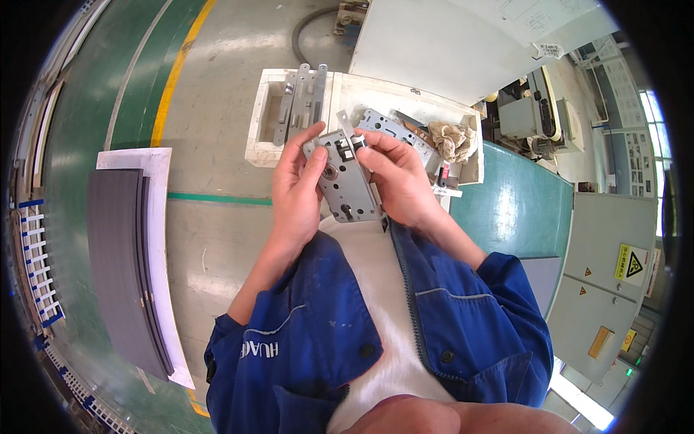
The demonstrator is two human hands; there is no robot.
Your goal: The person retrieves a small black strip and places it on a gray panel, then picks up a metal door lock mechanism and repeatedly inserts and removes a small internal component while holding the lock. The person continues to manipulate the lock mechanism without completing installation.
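Observation:
A grey metal mortise lock case (348, 189) is held up in front of my chest, tilted, between both hands. My left hand (302, 166) grips its left edge, with the thumb on the flat face near a round hub hole. On the other side my right hand (394, 170) pinches the upper right corner, thumb and finger by a dark latch part. A narrow metal strip sticks up at the top of the lock; whether it belongs to the lock I cannot tell. Behind my hands stands a white tray (254, 137) with several long lock faceplates (302, 101) at its left.
Another lock case (387, 124), a crumpled rag (454, 139) and a red-and-black tool (443, 173) lie at the tray's right. A white panel (441, 50) rises behind it. Dark boards (119, 267) are stacked on the left. Grey cabinets (603, 246) stand at the right.

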